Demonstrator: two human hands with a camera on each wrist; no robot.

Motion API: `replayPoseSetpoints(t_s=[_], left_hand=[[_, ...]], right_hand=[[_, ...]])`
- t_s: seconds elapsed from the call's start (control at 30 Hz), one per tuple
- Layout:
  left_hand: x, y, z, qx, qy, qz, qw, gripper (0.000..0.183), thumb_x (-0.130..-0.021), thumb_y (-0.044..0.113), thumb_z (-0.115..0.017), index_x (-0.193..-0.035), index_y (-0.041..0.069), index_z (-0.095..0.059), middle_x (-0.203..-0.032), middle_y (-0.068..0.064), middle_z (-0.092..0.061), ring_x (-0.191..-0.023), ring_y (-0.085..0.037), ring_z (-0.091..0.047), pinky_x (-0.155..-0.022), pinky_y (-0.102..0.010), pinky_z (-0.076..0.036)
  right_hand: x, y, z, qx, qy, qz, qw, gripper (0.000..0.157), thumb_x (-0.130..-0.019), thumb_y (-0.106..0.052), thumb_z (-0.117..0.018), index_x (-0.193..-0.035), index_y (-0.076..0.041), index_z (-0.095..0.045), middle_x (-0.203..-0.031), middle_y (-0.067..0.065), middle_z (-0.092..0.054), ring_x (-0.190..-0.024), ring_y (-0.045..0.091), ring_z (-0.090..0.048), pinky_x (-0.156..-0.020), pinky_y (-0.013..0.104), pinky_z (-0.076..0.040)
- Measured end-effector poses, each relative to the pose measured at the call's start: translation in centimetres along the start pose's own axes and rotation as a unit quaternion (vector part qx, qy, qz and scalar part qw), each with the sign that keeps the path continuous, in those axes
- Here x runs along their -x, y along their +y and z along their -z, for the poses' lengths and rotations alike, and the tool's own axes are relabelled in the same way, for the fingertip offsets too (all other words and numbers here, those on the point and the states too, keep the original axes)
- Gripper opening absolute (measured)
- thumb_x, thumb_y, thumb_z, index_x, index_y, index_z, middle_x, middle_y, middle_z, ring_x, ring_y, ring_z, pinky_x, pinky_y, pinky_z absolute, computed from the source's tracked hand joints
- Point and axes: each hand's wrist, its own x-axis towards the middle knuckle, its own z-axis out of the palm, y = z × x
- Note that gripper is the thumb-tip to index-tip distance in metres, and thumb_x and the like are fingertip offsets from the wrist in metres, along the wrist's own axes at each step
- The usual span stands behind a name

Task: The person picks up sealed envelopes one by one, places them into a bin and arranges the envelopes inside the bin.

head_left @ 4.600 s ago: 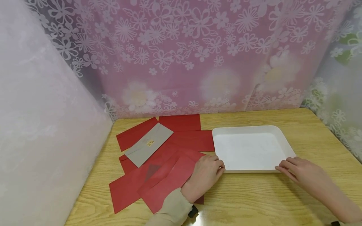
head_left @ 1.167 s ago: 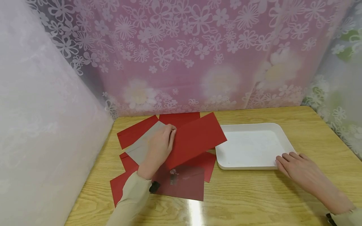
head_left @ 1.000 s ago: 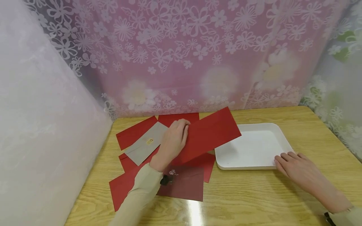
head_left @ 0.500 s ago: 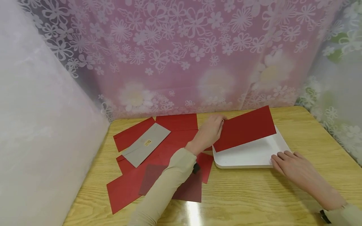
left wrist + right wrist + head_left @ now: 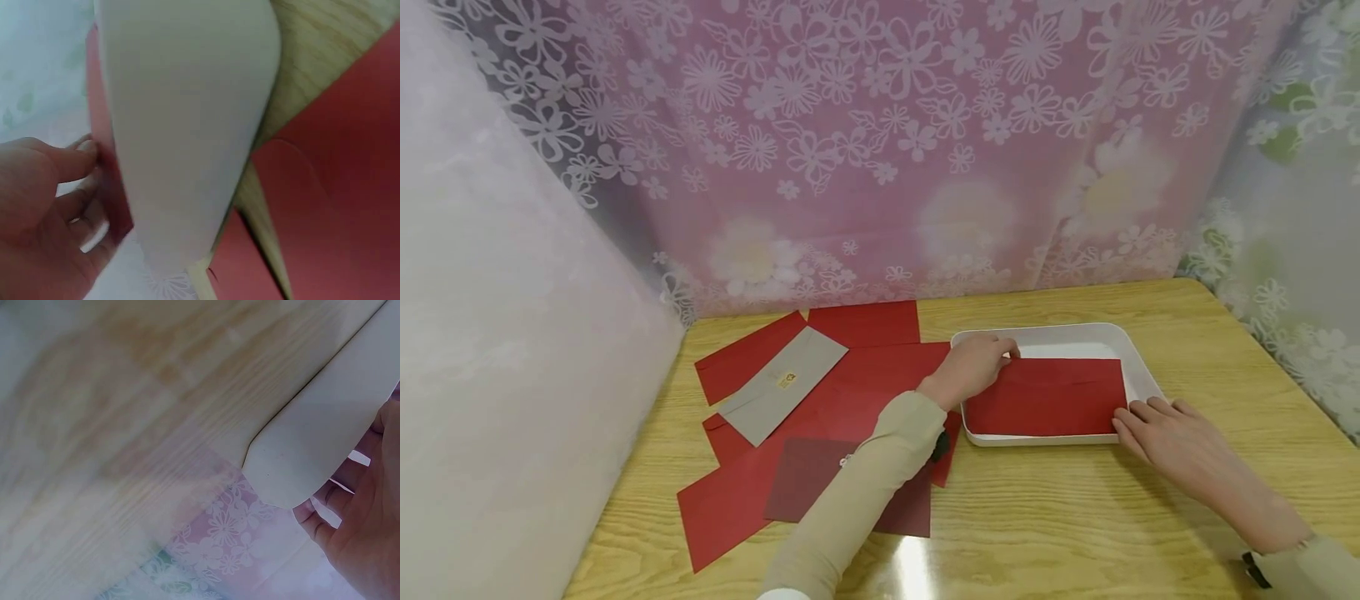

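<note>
The left hand point(image 5: 976, 367) pinches the left end of a red envelope point(image 5: 1052, 400) between thumb and fingers; the right hand point(image 5: 1176, 442) grips the near right corner of the white tray point(image 5: 1071, 337). The envelope is over the tray's floor; whether it lies flat is unclear. It is probably light, thin and easily creased, best held by a short end. Leftward, other red envelopes point(image 5: 868, 392), a maroon envelope point(image 5: 801, 479) and a grey envelope point(image 5: 782, 383) overlap on the worktop point(image 5: 1037, 533).
</note>
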Motion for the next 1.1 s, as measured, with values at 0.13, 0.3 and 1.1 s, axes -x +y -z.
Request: replayPoseSetpoints(t_s=[0.13, 0.3, 1.1], left_hand=[[0.4, -0.2, -0.5, -0.007, -0.027, 0.025, 0.9993, 0.028, -0.104, 0.028, -0.059, -0.13, 0.023, -0.069, -0.114, 0.006, -0.069, -0.101, -0.006, -0.063, -0.081, -0.014, -0.048], [1.0, -0.3, -0.5, -0.029, -0.061, 0.028, 0.9974, 0.039, -0.099, 0.035, -0.066, -0.136, 0.023, -0.067, -0.118, 0.003, -0.064, -0.103, -0.008, -0.057, -0.08, -0.015, -0.047], [8.7, -2.8, 4.3, -0.125, 0.257, -0.01, 0.9582, 0.017, -0.103, 0.029, -0.06, -0.11, 0.021, -0.072, -0.107, 0.008, -0.072, -0.103, -0.012, -0.066, -0.086, -0.025, -0.051]], right_hand=[[0.0, 0.0, -0.1, 0.007, 0.011, 0.005, 1.0, 0.083, -0.109, -0.044, 0.001, -0.096, -0.003, -0.07, -0.083, 0.007, -0.06, -0.078, 0.031, -0.058, -0.058, 0.044, -0.045], [-0.1, 0.0, -0.2, 0.016, 0.027, 0.013, 0.999, 0.08, -0.111, -0.042, -0.001, -0.094, -0.004, -0.069, -0.079, 0.005, -0.056, -0.075, 0.03, -0.056, -0.056, 0.042, -0.044], [-0.4, -0.1, 0.2, 0.006, 0.02, 0.022, 1.0, 0.078, -0.11, -0.043, 0.001, -0.095, -0.007, -0.066, -0.078, 0.001, -0.052, -0.072, 0.025, -0.051, -0.054, 0.037, -0.037]])
